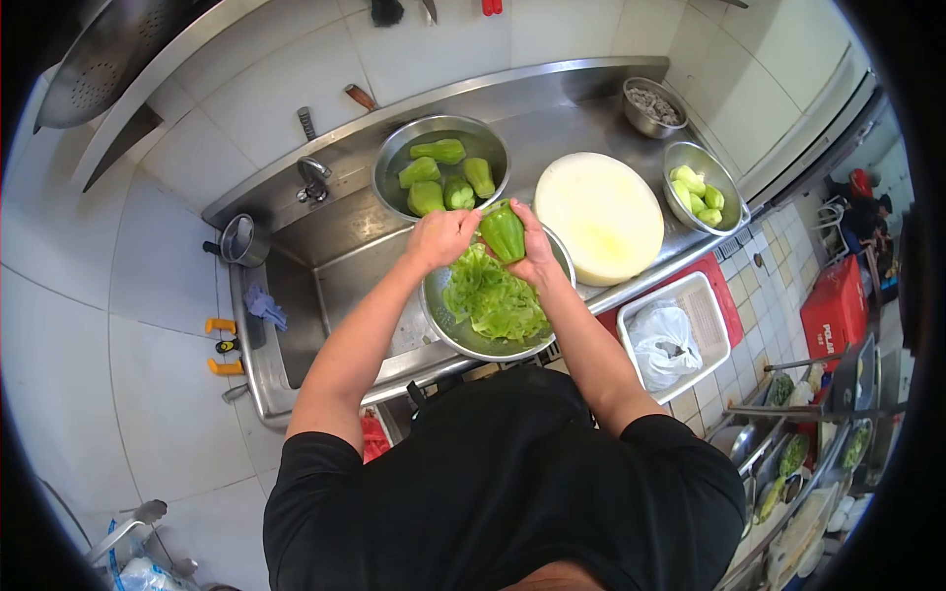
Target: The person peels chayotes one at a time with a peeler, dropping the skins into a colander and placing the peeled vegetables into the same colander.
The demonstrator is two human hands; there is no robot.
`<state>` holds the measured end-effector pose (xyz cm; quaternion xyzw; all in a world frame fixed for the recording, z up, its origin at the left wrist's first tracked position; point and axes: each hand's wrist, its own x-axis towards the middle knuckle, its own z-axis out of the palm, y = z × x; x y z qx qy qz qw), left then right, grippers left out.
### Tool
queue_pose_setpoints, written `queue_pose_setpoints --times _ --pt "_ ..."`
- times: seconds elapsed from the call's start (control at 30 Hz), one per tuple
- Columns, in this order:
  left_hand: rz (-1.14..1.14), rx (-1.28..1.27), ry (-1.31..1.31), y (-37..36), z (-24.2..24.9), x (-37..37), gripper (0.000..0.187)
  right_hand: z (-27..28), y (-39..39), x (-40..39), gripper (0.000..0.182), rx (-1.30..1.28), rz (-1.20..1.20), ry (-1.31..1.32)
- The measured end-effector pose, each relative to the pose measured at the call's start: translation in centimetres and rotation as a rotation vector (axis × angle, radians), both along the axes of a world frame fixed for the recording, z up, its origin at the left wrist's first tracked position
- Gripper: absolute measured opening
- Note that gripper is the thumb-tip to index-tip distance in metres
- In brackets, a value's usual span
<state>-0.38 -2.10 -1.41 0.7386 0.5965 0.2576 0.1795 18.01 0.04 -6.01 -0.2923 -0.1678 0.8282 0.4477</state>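
Observation:
My right hand [533, 246] holds a green chayote [503, 232] above a metal bowl [434, 313] of green peelings [498, 295]. Against the chayote's upper left side, my left hand [445, 236] is closed in a grip; a thin piece of something shows at its fingertips, too small to name. Just behind my hands, a metal bowl of water [382, 167] holds several green chayotes [424, 169]. To the right lies a thick round cutting board [599, 217].
At the right, a metal bowl [731, 192] holds peeled pale chayotes [697, 192]; behind it is a bowl of greyish food [652, 105]. The sink [345, 286] with its faucet [313, 182] is at left. A white basket [717, 335] holds a plastic bag.

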Motion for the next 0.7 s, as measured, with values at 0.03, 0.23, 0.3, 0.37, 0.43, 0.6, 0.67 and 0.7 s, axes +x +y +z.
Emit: queue_pose_setpoints --times 0.03,0.23,0.3,0.37,0.43,0.6,0.67,0.7 --pt "-0.026 0.004 0.004 -0.1 0.1 0.1 0.050 0.3 -0.2 0.1 0.034 -0.019 0.010 0.007" --pt "-0.018 -0.052 0.079 -2.7 -2.9 3.1 0.048 -0.8 1.3 -0.7 0.034 -0.053 -0.045 0.004" --pt "0.072 -0.089 -0.047 -5.6 -7.9 6.3 0.051 -1.1 1.9 -0.8 0.035 -0.041 -0.075 -0.009" --pt "0.071 -0.099 -0.051 -5.8 -7.6 6.0 0.049 -1.1 1.4 -0.7 0.036 -0.020 -0.070 -0.009" --pt "0.008 -0.094 -0.133 -6.2 -6.9 5.3 0.048 -2.2 1.3 -0.1 0.037 -0.053 -0.098 -0.042" --pt "0.146 0.056 -0.091 -1.6 -2.4 0.8 0.049 -1.3 0.7 0.4 0.032 -0.141 0.014 -0.070" --pt "0.166 0.042 -0.093 -1.0 -3.2 0.9 0.048 -0.6 0.5 0.1 0.031 -0.130 0.044 -0.093" --pt "0.156 0.020 -0.109 -1.2 -4.7 1.5 0.048 -0.2 0.7 -0.4 0.031 -0.127 0.037 -0.096"
